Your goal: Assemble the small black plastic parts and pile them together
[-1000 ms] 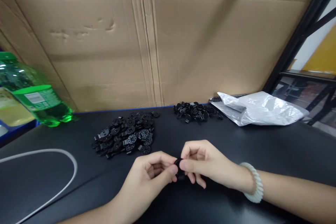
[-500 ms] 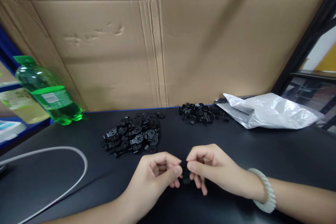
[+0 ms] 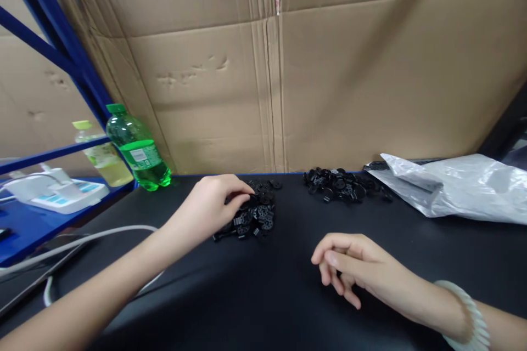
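Note:
My left hand [image 3: 214, 204] reaches over the left heap of small black plastic parts [image 3: 263, 218], round discs with holes and a tab. Its thumb and forefinger are pinched together at the heap's top, on one black plastic part [image 3: 254, 195] that is mostly hidden by the fingertips. Part of the heap lies behind this hand. My right hand [image 3: 349, 266], with a pale bracelet [image 3: 467, 310] at the wrist, hovers over the black tabletop [image 3: 284, 290]. Its fingers are loosely curled and apart, and nothing shows between them.
A second heap of black parts [image 3: 340, 184] lies at the back, beside a crumpled plastic bag [image 3: 448, 184]. At the back left stands a green bottle [image 3: 142, 156]. A white cable [image 3: 111, 230] loops across the left side, near a power strip [image 3: 69, 197]. Cardboard [image 3: 214, 93] walls the back.
My hands have parted from the black part they held together. The left moved up and left to the heap; the right loosened its fingers. The view has swung left.

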`<state>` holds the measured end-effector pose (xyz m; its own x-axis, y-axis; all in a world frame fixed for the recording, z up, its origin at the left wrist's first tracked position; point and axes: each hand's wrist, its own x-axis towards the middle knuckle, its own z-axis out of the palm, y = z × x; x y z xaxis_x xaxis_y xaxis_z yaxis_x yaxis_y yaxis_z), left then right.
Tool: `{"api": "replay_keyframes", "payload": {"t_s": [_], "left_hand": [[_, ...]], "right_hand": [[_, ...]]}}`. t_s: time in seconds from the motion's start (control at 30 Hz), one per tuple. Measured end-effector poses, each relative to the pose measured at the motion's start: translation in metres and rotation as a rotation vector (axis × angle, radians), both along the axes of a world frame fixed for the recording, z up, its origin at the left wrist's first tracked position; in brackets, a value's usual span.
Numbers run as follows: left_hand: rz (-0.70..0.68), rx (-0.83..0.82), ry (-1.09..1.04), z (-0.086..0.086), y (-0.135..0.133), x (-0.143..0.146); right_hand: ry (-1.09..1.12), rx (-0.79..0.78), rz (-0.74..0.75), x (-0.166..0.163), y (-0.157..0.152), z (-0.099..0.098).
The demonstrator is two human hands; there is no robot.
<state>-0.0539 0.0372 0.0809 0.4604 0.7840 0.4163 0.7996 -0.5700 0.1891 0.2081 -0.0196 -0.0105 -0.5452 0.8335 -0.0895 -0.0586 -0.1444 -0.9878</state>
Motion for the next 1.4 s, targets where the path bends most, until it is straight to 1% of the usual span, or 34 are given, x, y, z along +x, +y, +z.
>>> {"api": "replay_keyframes", "payload": {"t_s": [0.1, 0.2, 0.3, 0.37, 0.47, 0.53, 0.57, 0.6, 0.63, 0.67, 0.73, 0.77, 0.8, 0.87, 0.93, 1.0, 1.1, 1.2, 1.3, 1.4], "left_hand": [[0.051, 0.017, 0.101, -0.002, 0.018, -0.014], [0.07, 0.028, 0.114, -0.009, 0.029, -0.019], [0.091, 0.071, 0.095, -0.014, 0.032, -0.019], [0.086, 0.109, 0.065, -0.017, 0.029, -0.015], [0.021, 0.151, 0.013, -0.024, 0.014, -0.001], [-0.079, 0.144, -0.023, -0.035, -0.002, 0.013], [-0.15, 0.119, -0.037, -0.042, -0.012, 0.021], [-0.257, 0.066, -0.082, -0.05, -0.021, 0.028], [-0.355, -0.001, -0.119, -0.057, -0.03, 0.034], [-0.423, -0.065, -0.141, -0.064, -0.038, 0.039], [-0.521, -0.148, -0.159, -0.076, -0.05, 0.046], [-0.56, -0.156, -0.169, -0.08, -0.054, 0.049], [-0.586, -0.151, -0.179, -0.083, -0.056, 0.051], [-0.605, -0.136, -0.199, -0.087, -0.056, 0.053], [-0.612, -0.134, -0.207, -0.088, -0.055, 0.055], [-0.636, -0.124, -0.22, -0.088, -0.054, 0.055], [-0.655, -0.117, -0.252, -0.087, -0.055, 0.055], [-0.631, -0.16, -0.291, -0.088, -0.058, 0.055], [-0.569, -0.236, -0.37, -0.09, -0.058, 0.056], [-0.427, -0.404, -0.499, -0.09, -0.054, 0.059]], "right_hand": [[-0.022, 0.008, 0.011, 0.0, 0.0, -0.001], [-0.039, 0.021, 0.019, -0.001, 0.001, -0.001], [-0.055, 0.03, 0.027, 0.0, 0.002, -0.001], [-0.065, 0.033, 0.036, -0.001, 0.002, -0.002], [-0.091, 0.055, 0.043, -0.001, 0.002, -0.001], [-0.161, 0.107, 0.024, 0.002, 0.004, 0.002], [-0.23, 0.167, -0.002, 0.005, 0.007, 0.005], [-0.325, 0.257, -0.045, 0.009, 0.01, 0.007], [-0.443, 0.38, -0.103, 0.016, 0.015, 0.011], [-0.573, 0.523, -0.179, 0.023, 0.02, 0.014], [-0.826, 0.787, -0.37, 0.042, 0.033, 0.02], [-0.922, 0.871, -0.474, 0.052, 0.039, 0.024], [-0.99, 0.91, -0.568, 0.062, 0.045, 0.027], [-1.049, 0.907, -0.704, 0.078, 0.055, 0.031], [-1.056, 0.874, -0.76, 0.088, 0.062, 0.031], [-1.055, 0.852, -0.767, 0.092, 0.068, 0.028], [-1.031, 0.838, -0.749, 0.09, 0.071, 0.024], [-0.98, 0.862, -0.769, 0.086, 0.067, 0.026], [-0.906, 0.904, -0.8, 0.078, 0.057, 0.033], [-0.76, 0.974, -0.823, 0.064, 0.042, 0.032]]}}
